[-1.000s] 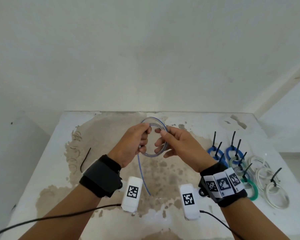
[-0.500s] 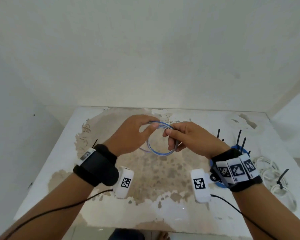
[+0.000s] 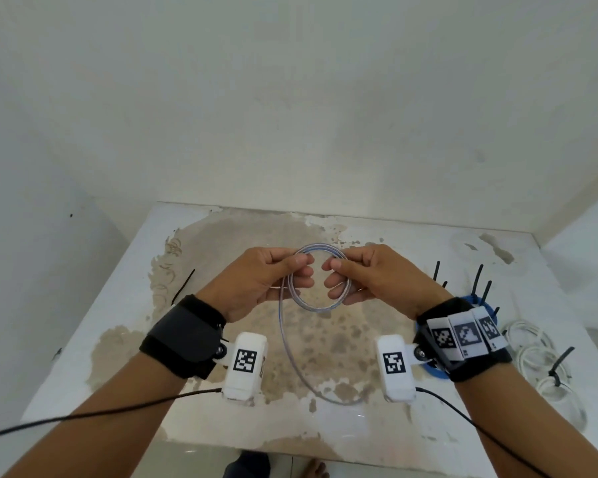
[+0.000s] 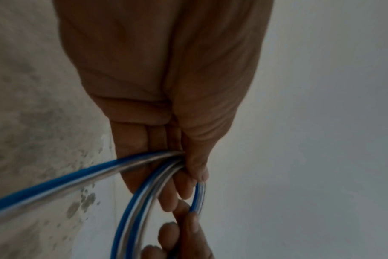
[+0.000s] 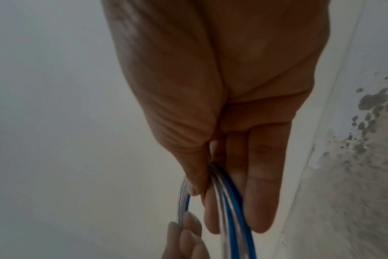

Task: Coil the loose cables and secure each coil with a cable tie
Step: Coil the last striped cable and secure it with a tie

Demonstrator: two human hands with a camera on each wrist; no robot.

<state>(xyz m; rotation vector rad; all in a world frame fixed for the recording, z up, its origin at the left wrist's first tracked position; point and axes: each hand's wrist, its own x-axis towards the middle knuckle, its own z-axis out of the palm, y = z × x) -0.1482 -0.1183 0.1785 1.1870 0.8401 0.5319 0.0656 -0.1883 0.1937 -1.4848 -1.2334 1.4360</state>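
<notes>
A blue-and-clear cable coil [image 3: 320,307] hangs in the air above the worn table [image 3: 111,305]. My left hand [image 3: 266,281] pinches the coil's left side between thumb and fingers, and in the left wrist view the cable strands [image 4: 131,201] run through that grip. My right hand [image 3: 363,281] pinches the coil's right side; the right wrist view shows the strands [image 5: 230,201] between thumb and fingers. A loose tail of cable [image 3: 290,357] drops from the left hand and loops down to the table. One black cable tie [image 3: 183,287] lies on the table at the left.
At the right lie tied coils: blue coils [image 3: 470,298] with upright black ties, partly behind my right wrist, and white coils [image 3: 539,360] near the right edge. Walls close the table in at the back and both sides.
The coil turned from nearly edge-on to facing me, held wider between both hands. A long loose tail now hangs from the left hand down to the table.
</notes>
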